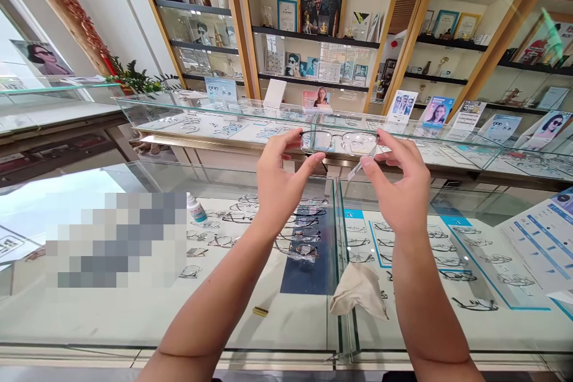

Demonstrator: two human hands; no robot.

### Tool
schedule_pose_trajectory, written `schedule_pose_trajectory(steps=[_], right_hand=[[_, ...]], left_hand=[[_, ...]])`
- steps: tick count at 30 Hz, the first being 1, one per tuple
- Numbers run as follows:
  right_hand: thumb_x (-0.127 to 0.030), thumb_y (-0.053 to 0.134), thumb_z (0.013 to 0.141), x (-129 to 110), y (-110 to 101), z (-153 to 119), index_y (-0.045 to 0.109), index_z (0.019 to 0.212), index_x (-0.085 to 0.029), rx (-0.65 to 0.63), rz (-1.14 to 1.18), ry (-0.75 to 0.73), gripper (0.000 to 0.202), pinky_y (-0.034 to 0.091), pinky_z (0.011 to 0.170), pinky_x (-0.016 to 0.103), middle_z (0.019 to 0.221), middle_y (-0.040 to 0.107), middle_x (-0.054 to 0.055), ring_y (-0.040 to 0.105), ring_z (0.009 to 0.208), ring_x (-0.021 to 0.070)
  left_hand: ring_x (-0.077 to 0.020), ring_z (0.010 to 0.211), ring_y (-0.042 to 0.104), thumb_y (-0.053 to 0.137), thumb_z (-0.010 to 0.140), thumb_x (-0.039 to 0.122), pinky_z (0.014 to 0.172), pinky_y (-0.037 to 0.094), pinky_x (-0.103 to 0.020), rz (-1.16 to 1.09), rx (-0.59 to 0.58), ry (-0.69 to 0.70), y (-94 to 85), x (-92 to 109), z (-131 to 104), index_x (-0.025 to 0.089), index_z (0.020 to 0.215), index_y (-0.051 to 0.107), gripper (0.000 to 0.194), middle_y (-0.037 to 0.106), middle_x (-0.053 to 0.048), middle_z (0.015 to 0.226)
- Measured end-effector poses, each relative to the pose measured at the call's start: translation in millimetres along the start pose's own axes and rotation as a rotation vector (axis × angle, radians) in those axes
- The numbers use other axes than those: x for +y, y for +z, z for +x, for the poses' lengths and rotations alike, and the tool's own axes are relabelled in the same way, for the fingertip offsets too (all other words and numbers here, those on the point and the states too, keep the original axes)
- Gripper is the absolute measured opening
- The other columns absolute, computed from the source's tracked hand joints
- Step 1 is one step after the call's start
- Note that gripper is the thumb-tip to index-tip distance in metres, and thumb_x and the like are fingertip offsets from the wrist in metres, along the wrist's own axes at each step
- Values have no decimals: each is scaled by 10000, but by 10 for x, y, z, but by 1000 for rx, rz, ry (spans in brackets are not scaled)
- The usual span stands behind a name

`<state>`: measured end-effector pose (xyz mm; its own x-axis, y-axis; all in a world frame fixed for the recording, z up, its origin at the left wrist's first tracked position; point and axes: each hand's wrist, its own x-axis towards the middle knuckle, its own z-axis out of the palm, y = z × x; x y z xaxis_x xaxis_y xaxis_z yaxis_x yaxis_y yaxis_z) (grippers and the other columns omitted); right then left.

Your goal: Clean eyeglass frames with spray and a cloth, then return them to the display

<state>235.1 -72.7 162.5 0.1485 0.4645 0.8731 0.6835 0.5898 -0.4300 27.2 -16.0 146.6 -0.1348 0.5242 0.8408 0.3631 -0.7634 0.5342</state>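
Both hands hold the glasses (pixel 324 141) up over the glass counter (pixel 308 340), lenses roughly level, so the step is a two-handed hold, w/ care for lenses & arms. L hand (pixel 278 185) has the L end b/w index on top & thumb below; R hand (pixel 406 185) grasps the R end the same way, w/ the tag (pixel 354 171) hanging by its thumb. Neither hand is clenched; exact pressure, can't tell. Best keep grip at the outer ends, nr the hinges, b/c fingertips on the lenses would smudge them. Thin rims prob. bend easily, so light & equal force L & R, no twist, no pulling the arms apart. Keep both hands at the same ht so the front stays level. Mind the tag: if it swings in front of a lens, it'd block the view, & a tug on it could tilt the frame. Cloth (pixel 360 291) lies on the counter below, nr the R forearm, so elbows shouldn't drag it.
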Motion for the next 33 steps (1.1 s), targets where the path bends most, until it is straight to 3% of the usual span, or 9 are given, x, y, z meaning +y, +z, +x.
schedule_pose_trajectory(steps=[13, 21, 26, 33], right_hand=[[-376, 700, 982, 23, 10, 1, 666, 1446, -341, -1, -28, -22, 466, 623, 949, 546, 1308, 703, 82, 722, 957, 233], [-332, 668, 978, 34, 22, 0, 649, 1455, -329, -91, -35, 71, 478, 625, 908, 485, 1377, 727, 91, 740, 989, 244], [-272, 638, 979, 0, 84, 2, 621, 1478, -334, -18, -69, -34, 503, 613, 970, 499, 1369, 731, 83, 736, 1020, 252], [-267, 618, 999, 23, 171, -8, 587, 1514, -372, 74, -167, -149, 527, 603, 1020, 562, 1421, 699, 83, 741, 962, 258]], left_hand=[[-229, 1053, 728, 831, 891, 497, 884, 583, -394, 22, 0, 1, 6, -10, 2, 269, 1307, 701, 492, 741, -81, 1224], [-274, 1168, 666, 828, 888, 519, 1025, 562, -465, 180, 168, 237, 7, -8, -10, 270, 1355, 673, 551, 724, -95, 1256], [-309, 1264, 646, 843, 852, 569, 1115, 521, -507, 206, 234, 289, 40, -144, 8, 290, 1365, 674, 608, 730, -98, 1300], [-313, 1228, 675, 828, 858, 594, 1054, 552, -503, 225, 250, 226, 63, -214, 16, 298, 1377, 676, 617, 744, -99, 1324]])
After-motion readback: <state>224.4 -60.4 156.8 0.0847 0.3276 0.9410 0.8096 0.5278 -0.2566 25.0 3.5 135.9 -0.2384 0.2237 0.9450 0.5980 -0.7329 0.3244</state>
